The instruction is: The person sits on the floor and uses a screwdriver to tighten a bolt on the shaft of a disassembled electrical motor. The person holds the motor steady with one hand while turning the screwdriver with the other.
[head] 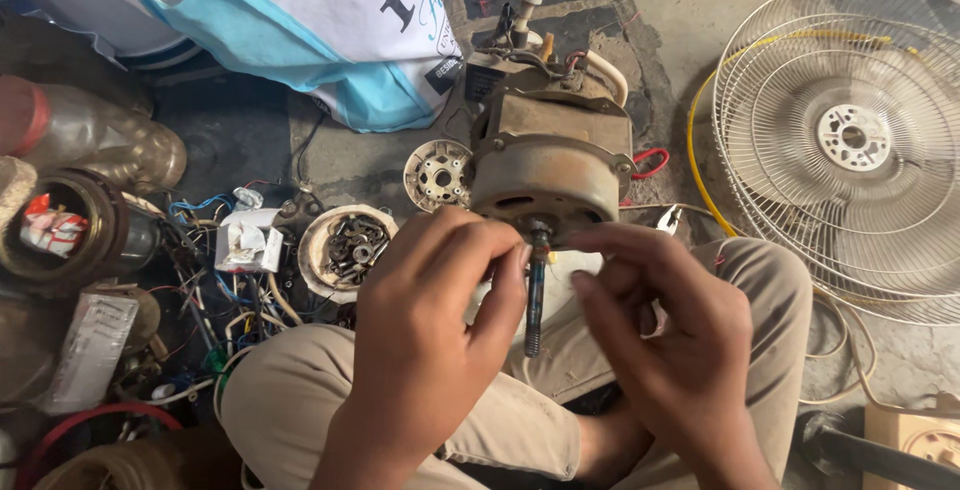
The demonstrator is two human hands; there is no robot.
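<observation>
- Left hand (pixel 430 300) pinches the shaft (pixel 536 290) near its top, fingers closed on it.
- Right hand (pixel 665 335) is half curled beside the shaft; contact unclear.
- Motor (pixel 550 165) sits above the knees, shaft pointing down.
- Fan guards (pixel 850 140) lie right.

Left hand (pixel 430 330) covers the motor (pixel 555 165) casing's lower edge beside the grip; shaft (pixel 536 290) base hidden behind fingertips. Fan guard (pixel 850 140), right of the grip, cut off by frame edge.
</observation>
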